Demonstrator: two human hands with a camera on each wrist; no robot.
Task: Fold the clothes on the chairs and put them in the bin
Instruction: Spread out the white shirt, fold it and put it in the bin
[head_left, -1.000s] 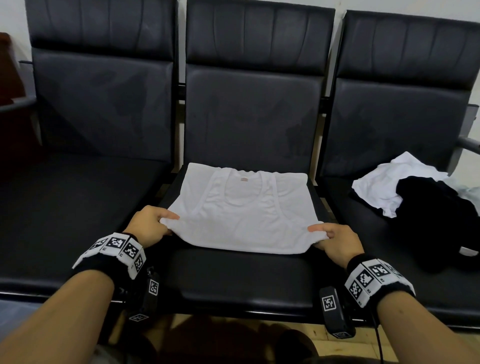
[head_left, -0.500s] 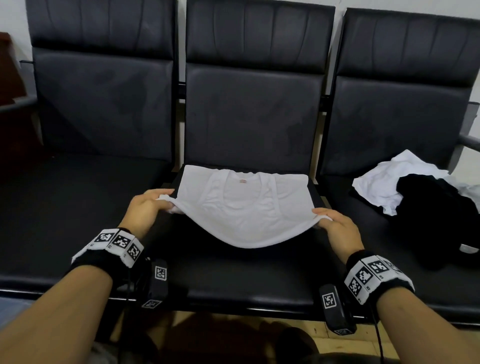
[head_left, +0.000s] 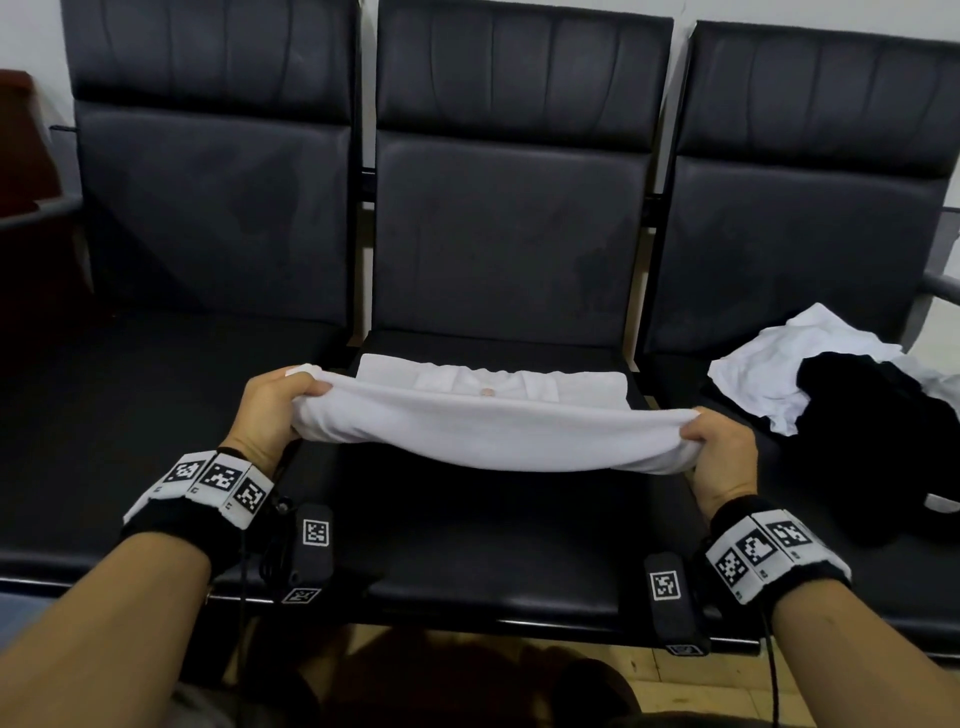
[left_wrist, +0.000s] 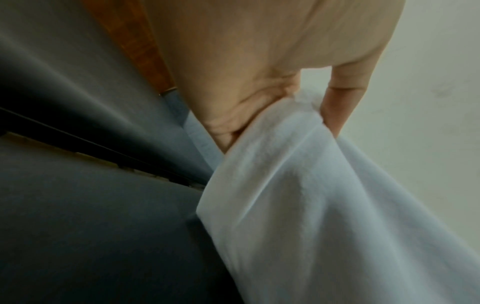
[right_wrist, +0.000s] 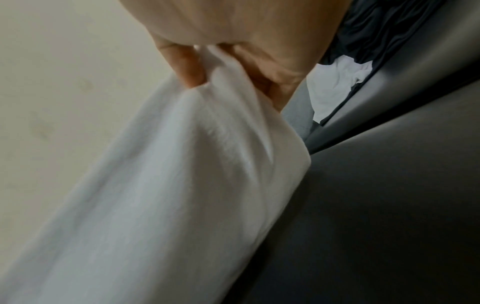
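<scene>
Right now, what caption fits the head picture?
Both hands, left hand and right hand, lift the white shirt.

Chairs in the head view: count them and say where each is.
3. Left chair bare-seated, middle chair under the white tank top, right chair holding the clothes pile. Others may lie outside view.

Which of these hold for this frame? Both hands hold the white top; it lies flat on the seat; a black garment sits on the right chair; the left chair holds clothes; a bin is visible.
1. Both hands hold the top: true. The left hand and right hand each grip a corner of the top.
2. It lies flat: false; its near edge is lifted.
3. Black garment on the right chair: true.
4. Left chair holds clothes: false; none visible.
5. Bin visible: false.
</scene>
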